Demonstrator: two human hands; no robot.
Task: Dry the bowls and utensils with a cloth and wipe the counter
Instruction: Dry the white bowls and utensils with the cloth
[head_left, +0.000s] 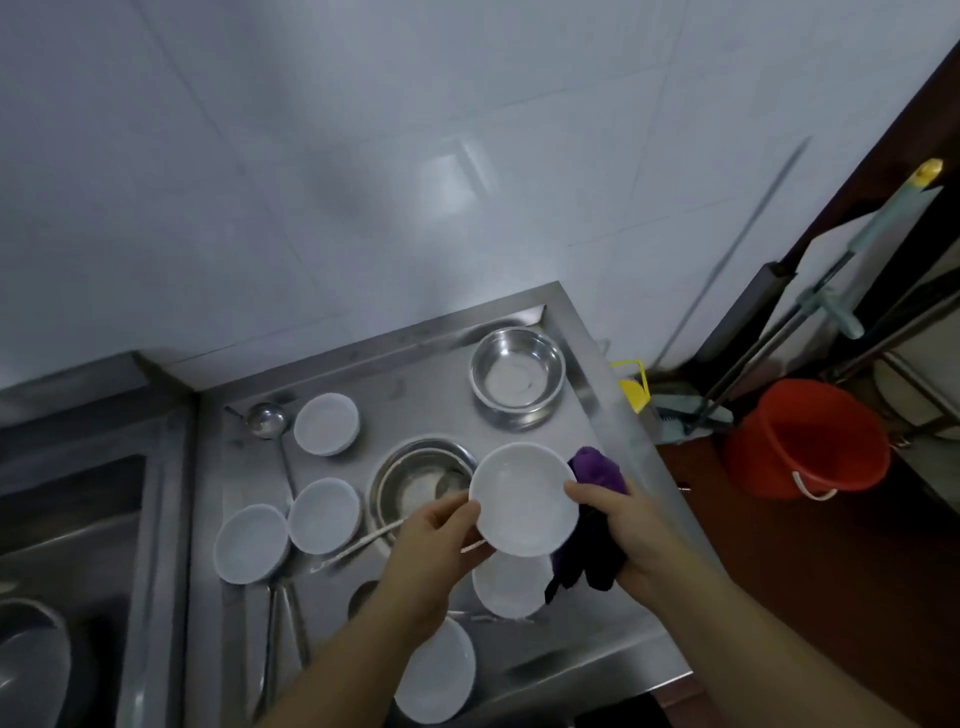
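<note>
I hold a white bowl (524, 499) above the steel counter (415, 384). My left hand (431, 551) grips its left rim. My right hand (628, 535) grips its right rim together with a purple cloth (592, 525) that hangs under and behind the bowl. Several more white bowls rest on the counter, among them one at the back (326, 423), one in the middle (323, 514) and one at the left (251, 543). A steel bowl (423, 480) lies beside the held bowl, another steel bowl (518, 375) at the far corner. A ladle (267, 421) lies at the left.
A sink (67, 545) with a steel pot lies to the left. Chopsticks (358, 545) and long metal utensils (283, 639) lie on the counter. To the right, on the floor, stand a red bucket (805, 439) and mop handles (810, 306). A white tiled wall rises behind.
</note>
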